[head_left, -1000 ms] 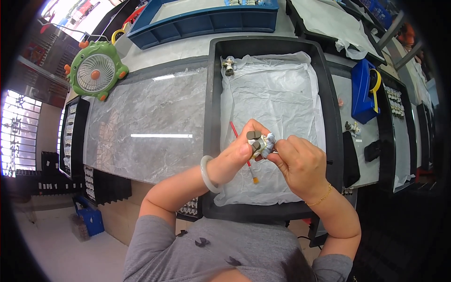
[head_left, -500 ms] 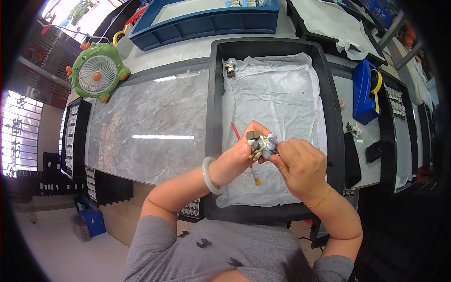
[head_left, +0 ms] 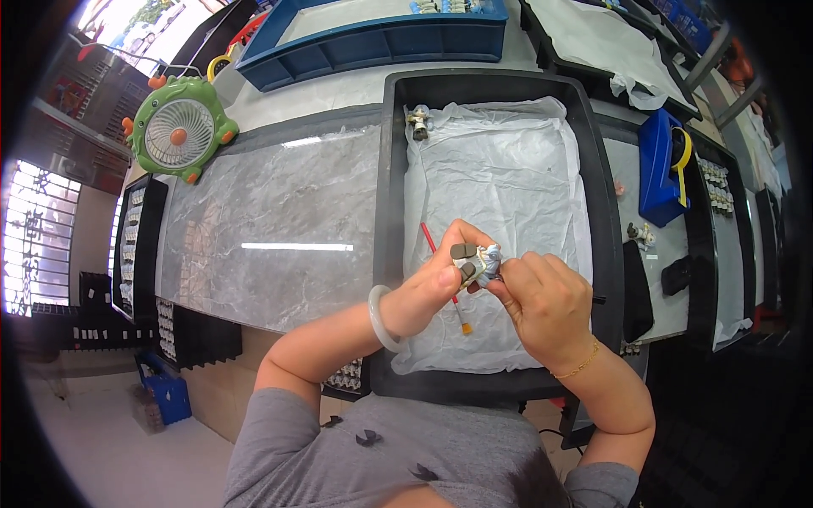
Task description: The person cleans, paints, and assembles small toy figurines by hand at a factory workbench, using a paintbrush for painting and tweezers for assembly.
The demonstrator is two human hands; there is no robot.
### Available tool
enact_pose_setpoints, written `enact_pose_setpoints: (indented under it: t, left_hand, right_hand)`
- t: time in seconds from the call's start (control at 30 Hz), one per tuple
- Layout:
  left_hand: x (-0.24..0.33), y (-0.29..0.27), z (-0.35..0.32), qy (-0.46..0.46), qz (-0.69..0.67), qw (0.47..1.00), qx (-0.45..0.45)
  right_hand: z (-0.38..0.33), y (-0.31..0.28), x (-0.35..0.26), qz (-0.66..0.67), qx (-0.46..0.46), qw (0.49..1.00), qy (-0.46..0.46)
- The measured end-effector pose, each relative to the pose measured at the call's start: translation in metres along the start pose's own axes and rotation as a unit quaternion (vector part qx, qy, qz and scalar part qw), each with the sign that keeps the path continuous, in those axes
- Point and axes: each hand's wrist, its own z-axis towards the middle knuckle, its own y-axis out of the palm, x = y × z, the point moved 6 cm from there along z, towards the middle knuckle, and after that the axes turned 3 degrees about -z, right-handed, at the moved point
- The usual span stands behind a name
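Note:
Over the black tray (head_left: 603, 212), my left hand (head_left: 428, 292) is closed round a small painted figurine (head_left: 481, 264). Its two grey-brown soles tip toward my left thumb, and pale blue and white parts face my other hand. My right hand (head_left: 546, 305) is pinched at the figurine's right side. A thin dark-ended tool (head_left: 599, 299) sticks out past that hand; its working tip is hidden by my fingers. Below the figurine, a red-handled brush (head_left: 464, 327) with yellowish bristles lies on the white lining paper (head_left: 508, 169). Another figurine (head_left: 418, 123) rests in the tray's far left corner.
A green fan (head_left: 178, 135) stands at the far left of the grey marbled tabletop (head_left: 271, 212). Behind the tray is a blue crate (head_left: 373, 51). To the right are a blue tape dispenser (head_left: 660, 169), a loose figurine (head_left: 641, 234) and a black tray of small pieces (head_left: 716, 195).
The figurine has turned slightly between my fingers, its soles shifting a little. Both hands keep nearly the same place, and the whole view has shifted slightly.

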Motion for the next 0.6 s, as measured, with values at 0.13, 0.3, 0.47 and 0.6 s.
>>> enact_pose_setpoints:
  t: [0.13, 0.3, 0.47, 0.6]
  left_hand:
    - [0.0009, 0.0011, -0.0001, 0.003, 0.021, 1.0, 0.007]
    - [-0.0024, -0.0021, -0.0012, 0.014, 0.036, 0.999, 0.01]
    - [-0.0026, -0.0018, -0.0019, -0.011, 0.043, 0.999, -0.003]
    - [-0.0008, -0.0014, -0.0018, 0.013, 0.05, 0.999, -0.002]
  right_hand:
    - [0.0004, -0.0021, 0.0009, 0.01, 0.026, 1.0, 0.013]
    - [0.001, -0.0008, 0.0004, 0.0, 0.024, 1.0, 0.012]
    - [0.0003, -0.0001, -0.0004, -0.011, 0.01, 1.0, 0.004]
    - [0.0007, 0.0003, -0.002, -0.021, 0.01, 1.0, 0.004]
